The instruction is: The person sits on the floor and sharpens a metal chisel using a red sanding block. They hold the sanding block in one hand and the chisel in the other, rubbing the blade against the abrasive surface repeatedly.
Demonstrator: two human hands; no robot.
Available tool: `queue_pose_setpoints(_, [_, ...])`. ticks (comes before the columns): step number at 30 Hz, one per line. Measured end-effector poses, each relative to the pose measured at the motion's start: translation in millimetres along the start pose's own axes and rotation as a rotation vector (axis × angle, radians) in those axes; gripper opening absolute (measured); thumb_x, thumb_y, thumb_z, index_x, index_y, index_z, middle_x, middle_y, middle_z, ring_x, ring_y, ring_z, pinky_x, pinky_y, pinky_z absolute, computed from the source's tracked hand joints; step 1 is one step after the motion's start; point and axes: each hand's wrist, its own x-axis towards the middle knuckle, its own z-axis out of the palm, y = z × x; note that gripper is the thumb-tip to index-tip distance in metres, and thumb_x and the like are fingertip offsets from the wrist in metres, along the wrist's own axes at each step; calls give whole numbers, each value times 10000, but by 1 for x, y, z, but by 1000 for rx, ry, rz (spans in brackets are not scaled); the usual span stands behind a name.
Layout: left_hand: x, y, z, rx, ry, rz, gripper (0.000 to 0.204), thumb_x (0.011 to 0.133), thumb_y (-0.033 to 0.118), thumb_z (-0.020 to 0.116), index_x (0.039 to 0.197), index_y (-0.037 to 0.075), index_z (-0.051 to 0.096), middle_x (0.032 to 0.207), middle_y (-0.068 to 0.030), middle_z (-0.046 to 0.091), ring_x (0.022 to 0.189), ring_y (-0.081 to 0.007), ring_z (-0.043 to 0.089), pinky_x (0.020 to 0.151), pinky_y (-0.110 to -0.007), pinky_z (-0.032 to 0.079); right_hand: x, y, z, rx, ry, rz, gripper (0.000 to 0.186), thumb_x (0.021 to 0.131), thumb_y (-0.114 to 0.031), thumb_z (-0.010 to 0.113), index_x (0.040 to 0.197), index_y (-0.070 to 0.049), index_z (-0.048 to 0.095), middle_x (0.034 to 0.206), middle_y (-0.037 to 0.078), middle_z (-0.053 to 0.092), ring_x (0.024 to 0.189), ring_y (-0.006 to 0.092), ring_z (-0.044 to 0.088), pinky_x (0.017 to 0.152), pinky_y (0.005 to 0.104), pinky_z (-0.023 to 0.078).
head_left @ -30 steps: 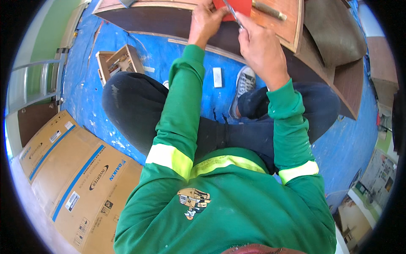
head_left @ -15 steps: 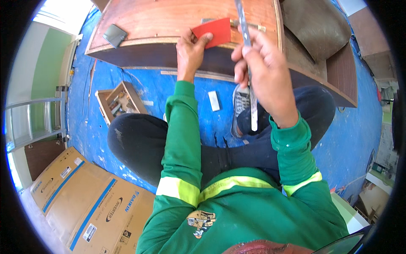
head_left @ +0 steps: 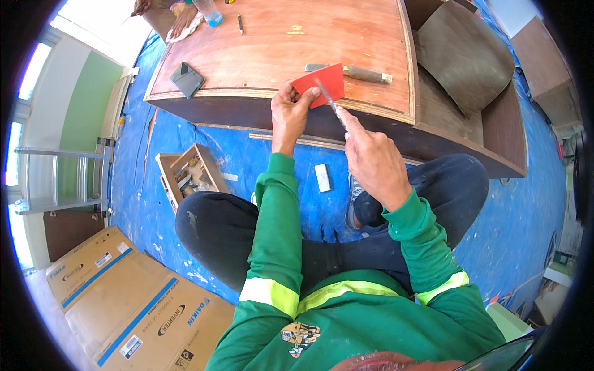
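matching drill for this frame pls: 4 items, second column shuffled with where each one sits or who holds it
Things:
1. red card
2. thin metal blade
3. dark flat block
4. small wooden tray of bits

Places:
A. on the blue floor sheet, left of the person's knee
B. pinched in the left hand at the wooden panel's near edge
C. lying on the wooden panel, near its left corner
D. held in the right hand, tip over the red card

Pairs: 1-B, 2-D, 3-C, 4-A
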Motion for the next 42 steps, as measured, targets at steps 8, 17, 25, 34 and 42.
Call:
queue_pose_setpoints(8, [1,1,0,-34,-17,-16,243,954,56,798,1156,-49,712,1045,-109,790,922,-110,718,820,-271,586,22,-4,2,-65,42,-98,568,973,-118,630,1526,-70,507,903,234,744,784,430,735,698,556,601])
queue_pose_setpoints(17, [5,-2,-2,33,-17,-42,290,942,72,825,1173,-51,700,1037,-117,781,918,-127,719,806,-284,596,34,-3,15,-79,24,-111,471,994,-75,616,1464,-89,587,896,264,735,802,435,730,719,544,580])
queue_pose_setpoints(25, [5,-7,-4,37,12,-10,252,938,90,815,1151,-23,741,958,-96,793,842,-110,716,758,-286,588,35,-1,16,-77,12,-123,507,970,-130,645,1464,-53,564,925,232,748,815,424,740,730,549,604])
queue_pose_setpoints(34, [5,-3,-2,40,7,5,260,935,105,824,1144,-25,741,964,-95,801,842,-94,712,751,-273,577,35,3,18,-88,29,-104,488,972,-121,636,1453,-56,581,854,252,739,756,437,735,689,561,601])
queue_pose_setpoints(42, [6,-3,-5,36,-11,-40,321,928,66,835,1181,-65,687,1059,-141,779,952,-149,730,845,-291,610,34,4,20,-52,49,-121,515,969,-120,638,1478,-84,568,847,260,736,757,441,738,697,561,603])
